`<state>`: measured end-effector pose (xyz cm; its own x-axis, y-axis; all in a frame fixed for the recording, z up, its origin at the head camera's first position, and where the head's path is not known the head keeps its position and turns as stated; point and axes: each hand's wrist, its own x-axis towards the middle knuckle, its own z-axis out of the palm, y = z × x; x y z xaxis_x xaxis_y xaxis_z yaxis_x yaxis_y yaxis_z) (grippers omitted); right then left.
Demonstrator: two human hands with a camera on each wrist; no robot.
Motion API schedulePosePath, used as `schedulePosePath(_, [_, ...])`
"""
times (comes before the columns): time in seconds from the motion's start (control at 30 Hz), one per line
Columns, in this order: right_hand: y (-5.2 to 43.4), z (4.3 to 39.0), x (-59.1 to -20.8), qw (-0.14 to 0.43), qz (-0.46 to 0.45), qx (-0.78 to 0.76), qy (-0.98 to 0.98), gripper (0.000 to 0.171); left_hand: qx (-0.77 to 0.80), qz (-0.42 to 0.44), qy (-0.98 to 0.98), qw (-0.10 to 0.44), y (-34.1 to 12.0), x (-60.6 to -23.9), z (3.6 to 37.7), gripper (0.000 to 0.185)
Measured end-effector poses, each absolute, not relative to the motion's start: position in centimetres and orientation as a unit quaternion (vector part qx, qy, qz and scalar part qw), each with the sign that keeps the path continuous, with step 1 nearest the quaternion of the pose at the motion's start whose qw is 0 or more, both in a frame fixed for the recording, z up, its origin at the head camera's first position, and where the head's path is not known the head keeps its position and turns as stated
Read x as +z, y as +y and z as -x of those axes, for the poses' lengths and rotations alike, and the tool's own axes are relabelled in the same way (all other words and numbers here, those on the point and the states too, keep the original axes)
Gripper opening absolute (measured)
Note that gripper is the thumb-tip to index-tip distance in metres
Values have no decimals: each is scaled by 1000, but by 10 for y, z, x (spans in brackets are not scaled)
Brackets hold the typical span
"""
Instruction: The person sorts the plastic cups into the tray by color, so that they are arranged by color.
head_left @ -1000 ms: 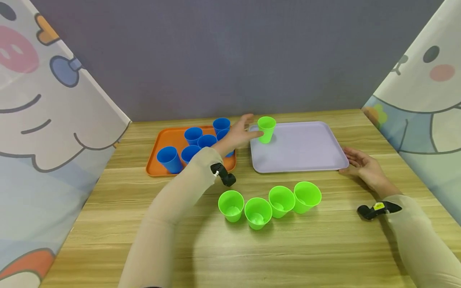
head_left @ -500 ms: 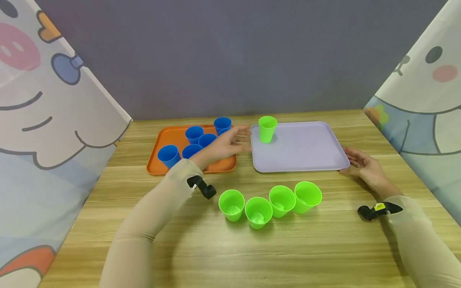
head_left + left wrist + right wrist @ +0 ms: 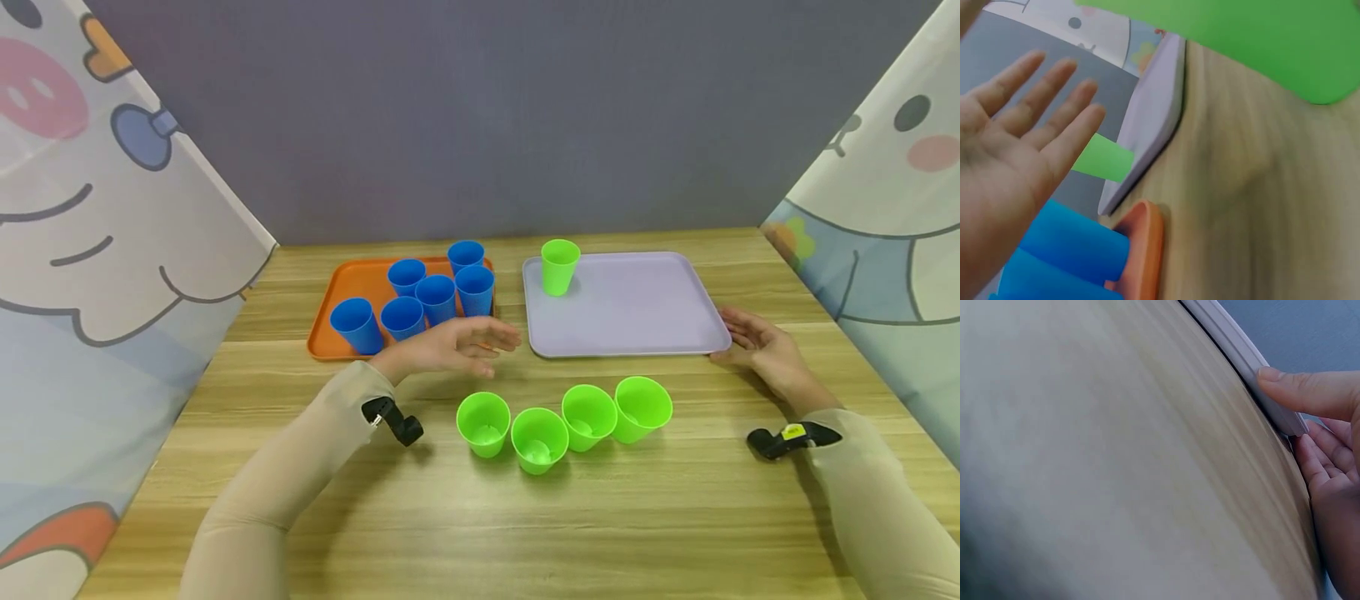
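Lilac tray (image 3: 630, 308), corner pinched by right hand (image 3: 767, 354)
Left hand (image 3: 446, 347) hovers, fingers apart (a gap parts orange tray (image 3: 358, 282) from lilac).

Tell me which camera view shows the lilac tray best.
The head view: it shows nearly all of the lilac tray from above. The left wrist view catches it steeply slanted; the right wrist view shows only a strip of its rim at the right hand.

No text is legible (the yellow label (image 3: 792, 431) on the right wrist camera (image 3: 769, 445) is too small).
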<state>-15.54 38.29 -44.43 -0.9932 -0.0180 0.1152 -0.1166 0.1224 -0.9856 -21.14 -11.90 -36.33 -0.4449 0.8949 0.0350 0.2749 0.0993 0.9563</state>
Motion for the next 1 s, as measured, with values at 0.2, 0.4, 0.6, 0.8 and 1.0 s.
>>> schedulePosePath(0.2, [382,156,-445,41,-46,669,-740,79,527,-484,601,356,-132,-375,202,79])
schedulePosePath(0.4, [383,155,-444,41,-46,668,-742,79,524,-495,570,395,-135,-384,196,79])
schedulePosePath(0.6, [382,155,-445,42,-50,676,-734,79,494,-519,583,383,-136,-391,193,78])
schedulePosePath(0.8, [380,155,-445,54,-59,682,-727,79,480,-536,597,355,-138,-397,189,81])
schedulePosePath(1.0, [380,154,-445,51,-52,679,-730,79,504,-503,595,373,-141,-404,184,77])
